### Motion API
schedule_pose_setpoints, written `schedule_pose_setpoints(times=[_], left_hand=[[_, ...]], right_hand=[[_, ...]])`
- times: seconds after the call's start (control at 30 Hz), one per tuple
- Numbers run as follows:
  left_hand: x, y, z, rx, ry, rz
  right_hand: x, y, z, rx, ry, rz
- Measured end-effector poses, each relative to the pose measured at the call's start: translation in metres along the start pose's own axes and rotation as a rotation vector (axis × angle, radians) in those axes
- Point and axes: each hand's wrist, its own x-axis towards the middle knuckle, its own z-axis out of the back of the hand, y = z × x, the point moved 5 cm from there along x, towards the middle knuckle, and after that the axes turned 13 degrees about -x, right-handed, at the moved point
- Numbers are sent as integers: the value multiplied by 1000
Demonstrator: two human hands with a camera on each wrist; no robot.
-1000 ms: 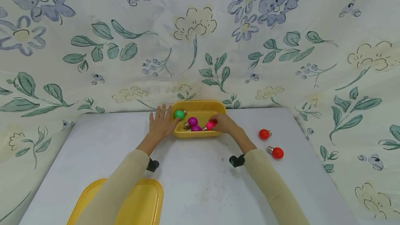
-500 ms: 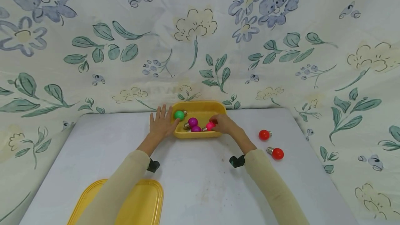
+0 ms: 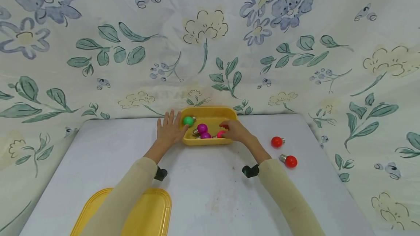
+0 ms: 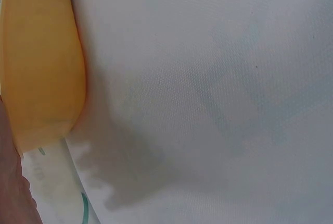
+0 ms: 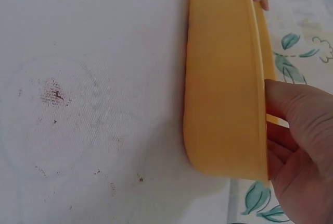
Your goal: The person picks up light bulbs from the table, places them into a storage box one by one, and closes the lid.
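Several small coloured light bulbs lie in a yellow plastic bin (image 3: 210, 141) at the back of the table. Among them are a green bulb (image 3: 188, 121), two purple bulbs (image 3: 202, 128) and a pink bulb (image 3: 220, 134). My left hand (image 3: 168, 131) spreads its straight fingers along the bin's left end, thumb at the rim. Over the right end, my right hand (image 3: 237, 130) reaches in, its thumb and fingers apart just above the pink bulb. From the right wrist view, the thumb of this hand (image 5: 307, 135) lies at the rim, while the bin wall hides the fingertips.
Two red bulbs (image 3: 290, 161) lie on the white table (image 3: 210, 192) right of the bin. A yellow tray (image 3: 147, 214) sits at the front left, partly under the left sleeve. Floral cloth (image 3: 210, 46) hangs directly behind the bin.
My right fingers have parted from the pink bulb, which now sits lower in the bin, mostly behind the front wall. The left hand keeps its place.
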Motion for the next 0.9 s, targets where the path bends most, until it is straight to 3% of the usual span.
schedule_pose_setpoints(times=[0.2,0.37,0.57,0.9], left_hand=[[-1,0,0,-2,-2,2],[0,-1,0,-7,-1,2],[0,-1,0,2,-6,0],[1,1,-2,0,2,-4]], right_hand=[[-7,-7,2,48,-15,-28],[-22,-12,10,119,-88,-30],[-47,-20,24,200,-188,-10],[-101,-41,48,195,-299,-17]])
